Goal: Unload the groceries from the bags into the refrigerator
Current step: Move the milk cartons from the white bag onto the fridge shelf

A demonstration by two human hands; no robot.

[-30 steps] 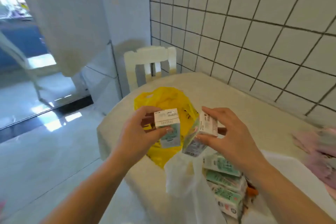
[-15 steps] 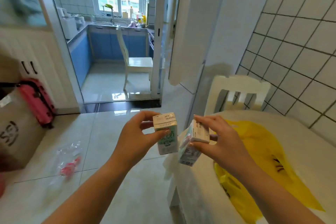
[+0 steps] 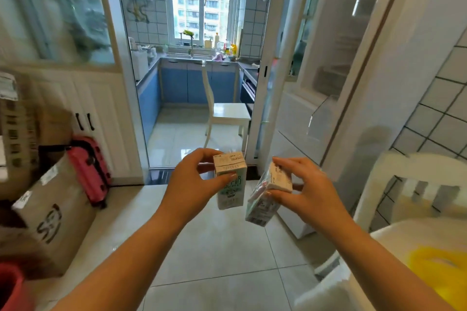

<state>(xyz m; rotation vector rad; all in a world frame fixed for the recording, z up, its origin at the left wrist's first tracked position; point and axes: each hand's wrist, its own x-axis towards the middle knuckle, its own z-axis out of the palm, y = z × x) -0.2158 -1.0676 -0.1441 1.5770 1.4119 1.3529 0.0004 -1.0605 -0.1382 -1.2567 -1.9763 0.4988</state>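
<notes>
Both hands have moved away from the worktop (image 3: 394,240) toward the kitchen doorway (image 3: 199,108). Left hand (image 3: 192,184) pinches an upright white-and-green milk carton (image 3: 230,180); right hand (image 3: 305,192) pinches a tilted carton (image 3: 267,199) beside it.

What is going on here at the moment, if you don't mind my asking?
A person is unloading groceries and holds one small drink carton in each hand. The left hand grips an upright carton; the right hand holds a tilted carton. Both cartons are in the air over the tiled floor, facing the kitchen doorway. The yellow bag lies on the table at lower right. Neither carton is put away yet.
</notes>
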